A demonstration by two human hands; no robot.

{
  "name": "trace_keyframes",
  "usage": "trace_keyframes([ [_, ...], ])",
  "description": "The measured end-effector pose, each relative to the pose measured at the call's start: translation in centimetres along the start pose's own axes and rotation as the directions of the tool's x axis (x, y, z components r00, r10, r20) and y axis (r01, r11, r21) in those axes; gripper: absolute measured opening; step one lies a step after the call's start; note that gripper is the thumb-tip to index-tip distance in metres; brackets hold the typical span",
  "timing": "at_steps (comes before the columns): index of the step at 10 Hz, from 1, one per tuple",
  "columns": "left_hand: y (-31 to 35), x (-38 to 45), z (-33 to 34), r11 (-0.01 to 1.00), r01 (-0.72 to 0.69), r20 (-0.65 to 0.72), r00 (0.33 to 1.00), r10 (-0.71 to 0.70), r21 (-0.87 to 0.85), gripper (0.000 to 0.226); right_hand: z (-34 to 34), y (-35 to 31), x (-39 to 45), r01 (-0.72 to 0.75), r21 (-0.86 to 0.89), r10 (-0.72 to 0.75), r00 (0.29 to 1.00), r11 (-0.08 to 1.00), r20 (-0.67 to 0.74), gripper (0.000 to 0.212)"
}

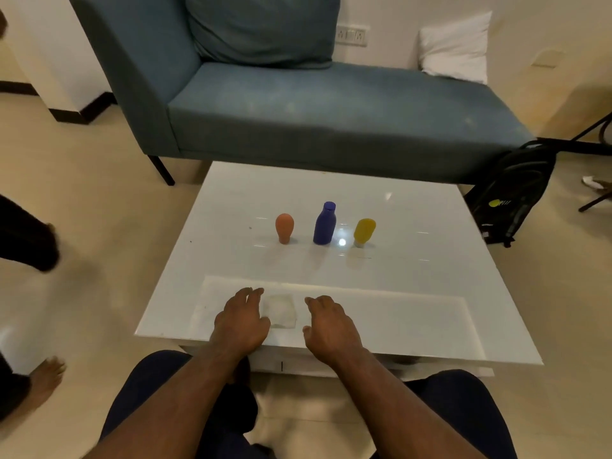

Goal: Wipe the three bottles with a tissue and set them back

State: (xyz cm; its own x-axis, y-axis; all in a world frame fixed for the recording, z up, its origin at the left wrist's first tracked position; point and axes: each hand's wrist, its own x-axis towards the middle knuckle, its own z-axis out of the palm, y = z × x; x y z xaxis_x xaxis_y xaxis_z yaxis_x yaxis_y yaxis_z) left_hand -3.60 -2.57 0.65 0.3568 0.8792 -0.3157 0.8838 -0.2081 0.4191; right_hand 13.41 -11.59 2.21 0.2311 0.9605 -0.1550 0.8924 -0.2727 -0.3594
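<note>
Three bottles lined up mid-table: orange bottle (pixel 284 228), blue bottle (pixel 325 224), yellow bottle (pixel 364 231), all upright.
A flat tissue (pixel 282 310) lies between the left hand (pixel 241 321) and right hand (pixel 328 324), both relaxed, grasping nothing, on the white table (pixel 430 260); sofa (pixel 298 111) behind.

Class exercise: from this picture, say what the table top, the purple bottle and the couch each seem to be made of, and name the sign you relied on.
Table top: probably glossy white glass or lacquer; it mirrors a ceiling light and the bottles.
Purple bottle: likely matte plastic; even colour, no glints.
Couch: woven blue-grey fabric; soft, dull, faintly marked surface.
</note>
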Motion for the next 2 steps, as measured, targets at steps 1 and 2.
trace_keyframes([
  [1, 0.8, -2.8, -0.1, 0.996, -0.069, -0.018, 0.997, 0.07, 0.063, 0.071, -1.4, -0.2, -1.7, 0.035, -0.028, -0.037, 0.997, 0.999, -0.065, 0.054],
  [2, 1.3, -4.3, 0.5, 0.98, -0.136, -0.034, 0.989, 0.142, 0.144, 0.072, -1.6, 0.0, -2.8, 0.027, -0.042, -0.03, 0.997, 0.999, -0.076, 0.054],
])
